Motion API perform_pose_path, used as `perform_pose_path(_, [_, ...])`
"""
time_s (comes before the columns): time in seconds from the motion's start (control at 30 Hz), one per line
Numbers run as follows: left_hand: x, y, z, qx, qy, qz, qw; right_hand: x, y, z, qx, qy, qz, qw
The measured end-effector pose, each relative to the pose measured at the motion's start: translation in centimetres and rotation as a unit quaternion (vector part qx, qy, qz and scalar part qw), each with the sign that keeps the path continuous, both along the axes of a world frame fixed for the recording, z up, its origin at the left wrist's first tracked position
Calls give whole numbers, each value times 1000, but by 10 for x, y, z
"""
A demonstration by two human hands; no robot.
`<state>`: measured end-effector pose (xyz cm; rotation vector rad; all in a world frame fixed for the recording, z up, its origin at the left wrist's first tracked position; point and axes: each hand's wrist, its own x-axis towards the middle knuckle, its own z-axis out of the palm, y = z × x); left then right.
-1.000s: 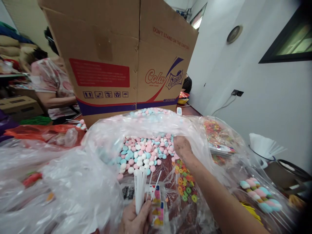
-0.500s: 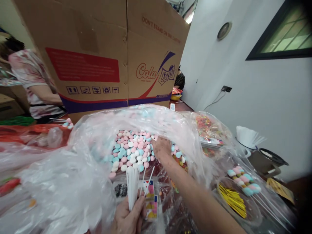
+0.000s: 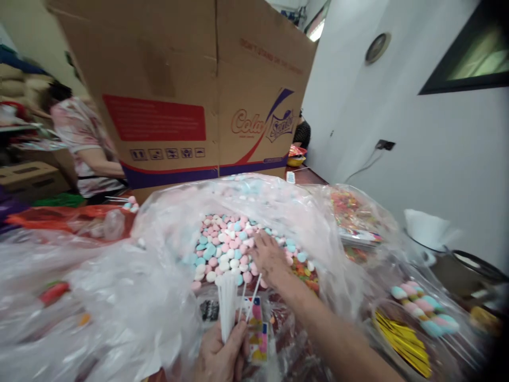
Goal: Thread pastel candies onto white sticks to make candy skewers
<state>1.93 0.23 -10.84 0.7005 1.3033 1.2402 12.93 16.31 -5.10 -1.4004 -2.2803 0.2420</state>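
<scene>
My left hand is closed around a bundle of white sticks that point upward at the lower middle. Two of the sticks lean apart from the bundle, toward the right. My right hand lies with its fingers stretched over a heap of pink, blue and white marshmallows, touching those on the right side. A clear plastic bag spreads around and behind the heap. Just right of my right wrist are small orange and green gummy candies. Printed packets lie beneath my left hand.
A large cardboard box stands behind the bag. At right are a bowl of yellow twist ties, marshmallow skewers and a brown container. Crumpled plastic covers the left. A person works beyond.
My right hand has drawn back slightly toward me, and its fingers are now straighter over the marshmallows. My left hand keeps the sticks. The camera view has turned a little left.
</scene>
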Motion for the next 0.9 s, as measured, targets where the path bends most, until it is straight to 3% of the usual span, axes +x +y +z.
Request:
perform_pose_path(0.2, [-2, 0, 6, -1, -22, -20, 1000, 46, -4, 12, 0, -92, -26, 995])
perform_pose_path(0.37, [0, -1, 10, 8, -15, -4, 1000, 64, -27, 6, -48, -121, -38, 991])
perform_pose_path(0.57, [1, -2, 14, 4, -1, 5, 1000, 50, -31, -2, -56, -63, -15, 996])
perform_pose_path(0.8, [-4, -1, -2, 3, 18, -22, 1000, 63, -40, 8, -63, 35, -18, 997])
perform_pose_path(0.9, [-5, -1, -5, 5, 17, -27, 999, 70, -52, 4, -90, 83, -26, 992])
